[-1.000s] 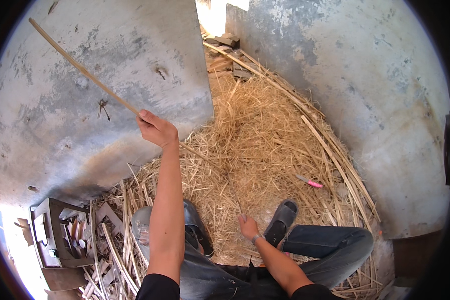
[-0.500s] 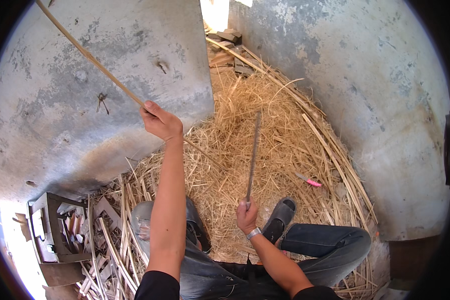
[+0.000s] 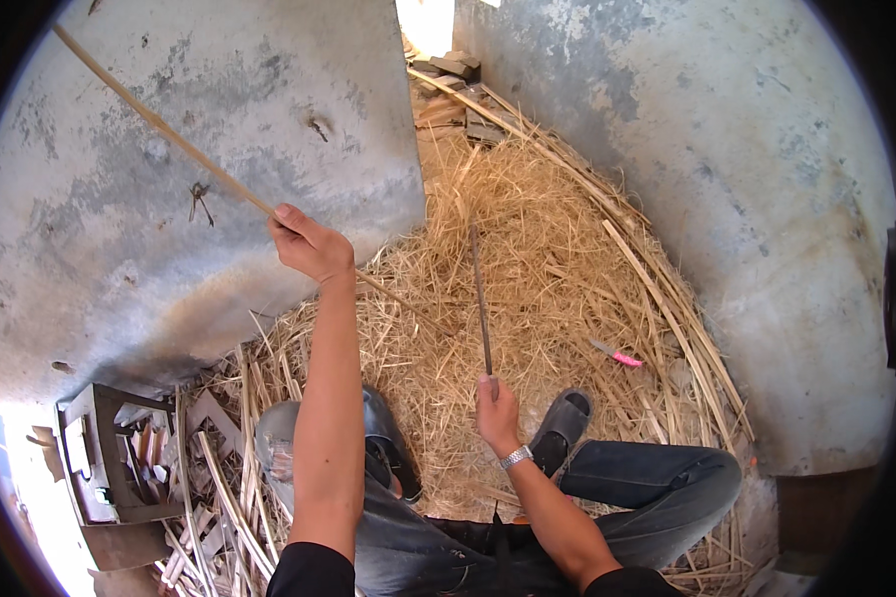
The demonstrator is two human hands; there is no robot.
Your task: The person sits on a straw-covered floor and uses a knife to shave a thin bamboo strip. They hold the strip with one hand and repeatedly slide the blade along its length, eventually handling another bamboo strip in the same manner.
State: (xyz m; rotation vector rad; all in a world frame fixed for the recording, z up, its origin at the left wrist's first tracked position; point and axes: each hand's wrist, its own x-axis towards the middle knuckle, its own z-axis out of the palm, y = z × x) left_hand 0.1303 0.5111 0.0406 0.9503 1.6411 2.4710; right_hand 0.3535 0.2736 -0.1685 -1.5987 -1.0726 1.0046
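Head view: the long dark bar [image 3: 481, 298] just swung left, toward the pale stick [image 3: 159, 121].
Watching remotely, I see the right hand [image 3: 498, 410] wrapped round the bar's near end, a touch higher than half a second ago. The left hand [image 3: 312, 244] still grips the stick, which slants down over the shavings [image 3: 538, 229]. They look apart, so I'd guess no contact yet.

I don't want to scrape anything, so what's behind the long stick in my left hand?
Behind the upper part of the stick is the grey wall; behind its lower end, shavings. Whatever the left hand covers can't be seen.
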